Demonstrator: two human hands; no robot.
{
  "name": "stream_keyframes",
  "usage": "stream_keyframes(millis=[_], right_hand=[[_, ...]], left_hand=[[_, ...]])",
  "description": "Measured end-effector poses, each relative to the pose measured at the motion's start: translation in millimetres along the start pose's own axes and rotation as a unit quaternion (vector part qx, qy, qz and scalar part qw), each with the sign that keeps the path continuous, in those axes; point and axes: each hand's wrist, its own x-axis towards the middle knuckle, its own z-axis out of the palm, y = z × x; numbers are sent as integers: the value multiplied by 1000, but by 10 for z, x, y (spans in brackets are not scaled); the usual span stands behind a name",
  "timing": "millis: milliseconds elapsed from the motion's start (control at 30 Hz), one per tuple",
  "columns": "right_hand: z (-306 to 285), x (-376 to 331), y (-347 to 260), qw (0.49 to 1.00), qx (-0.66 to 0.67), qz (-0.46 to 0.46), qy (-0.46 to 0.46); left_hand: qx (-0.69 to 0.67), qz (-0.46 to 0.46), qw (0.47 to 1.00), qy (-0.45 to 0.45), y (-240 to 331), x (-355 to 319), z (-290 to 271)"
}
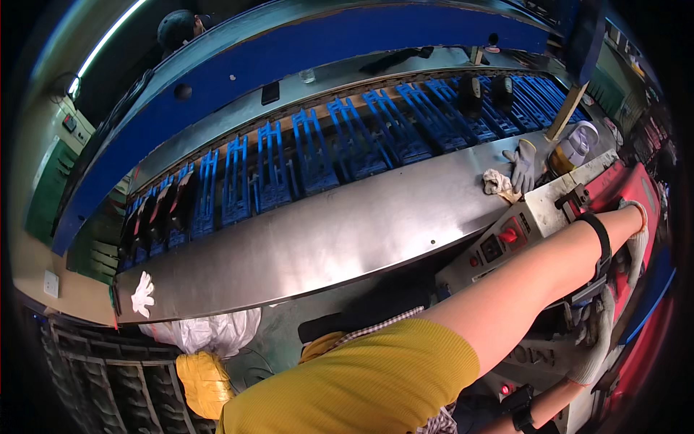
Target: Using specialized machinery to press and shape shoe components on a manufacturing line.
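Both my arms reach to the far right of the view. My left hand [636,242] wears a whitish work glove and a black wrist strap, and it rests at the edge of a red machine part [627,189]. My right hand [597,338], also gloved, with a black watch on the wrist, lies lower against a dark part beside that red piece. The strong bend at the picture's rim hides both sets of fingers, so I cannot make out either grip.
A long steel shelf [325,239] runs in front of a row of blue moulds [311,155]. On it lie a grey glove [522,165], a crumpled rag [497,182] and a white glove [142,293]. A control box with a red button [508,234] stands nearby, with a white jug [578,141] behind.
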Motion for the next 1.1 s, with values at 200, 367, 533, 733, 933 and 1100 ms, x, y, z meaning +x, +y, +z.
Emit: stream_keyframes(millis=[200,367,533,733,933,1100], right_hand=[[109,-146,-89,998,-6,-2,61],[1004,-312,67,998,-9,-39,40],[1438,-74,360,937,-300,-172,57],[1026,-241,-73,914,-319,-252,1],[228,-57,-393,789,-435,-421,102],[-133,934,-631,867,-451,-170,126]], left_hand=[[49,-22,998,29,178,41,222],[65,10,992,111,272,40,306],[271,26,952,138,361,-195,272],[207,26,953,219,820,-562,137],[366,247,780,444,997,-509,-315],[444,299,593,602,890,-516,-504]])
